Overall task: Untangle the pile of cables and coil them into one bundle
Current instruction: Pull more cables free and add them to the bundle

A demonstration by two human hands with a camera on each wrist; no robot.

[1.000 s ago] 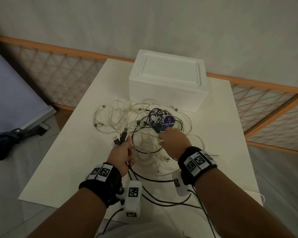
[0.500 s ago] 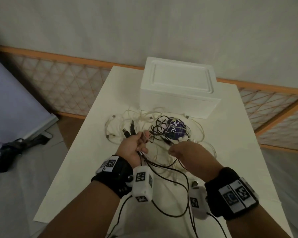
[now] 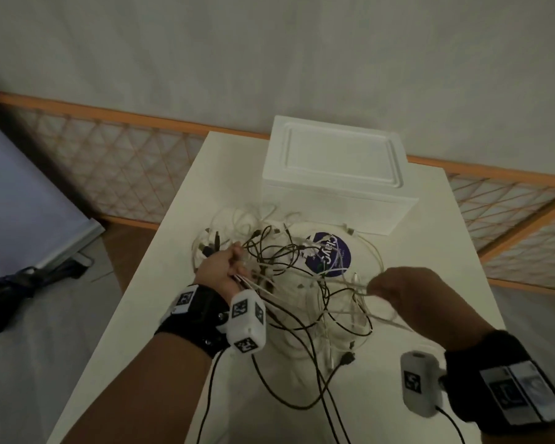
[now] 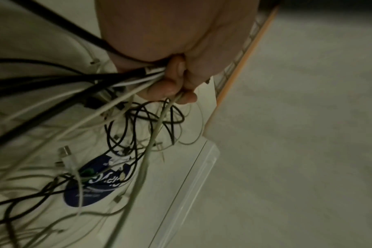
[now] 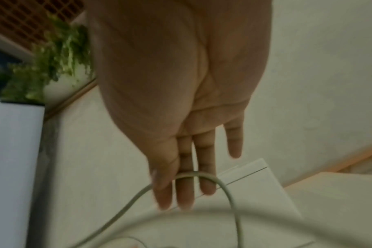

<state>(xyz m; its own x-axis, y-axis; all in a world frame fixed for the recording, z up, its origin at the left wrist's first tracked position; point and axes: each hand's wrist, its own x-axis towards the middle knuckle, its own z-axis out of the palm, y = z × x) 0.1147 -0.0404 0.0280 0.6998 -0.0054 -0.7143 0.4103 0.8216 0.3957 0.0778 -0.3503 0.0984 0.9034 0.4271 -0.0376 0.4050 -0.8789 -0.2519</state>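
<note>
Untangling step: one white cable [image 5: 227, 189] is being drawn rightward out of the cable pile [image 3: 289, 277]; pull slowly and stop where a black loop snags, judging by the crossings.
Left hand [image 3: 220, 269]: fist closed round a gathered bunch of black and white cable ends, left of frame centre in the head view.
Right hand [image 3: 407, 291]: fingers nearly straight, the white cable hooked over them and pressed by the thumb, right of centre.
Pile: spread on the white table [image 3: 161, 315] between both hands, over a blue round sticker [image 3: 329, 254].
Polystyrene box [image 3: 334, 174]: upper centre, just behind the pile.
Advice: keep the left fist firm as anchor.
</note>
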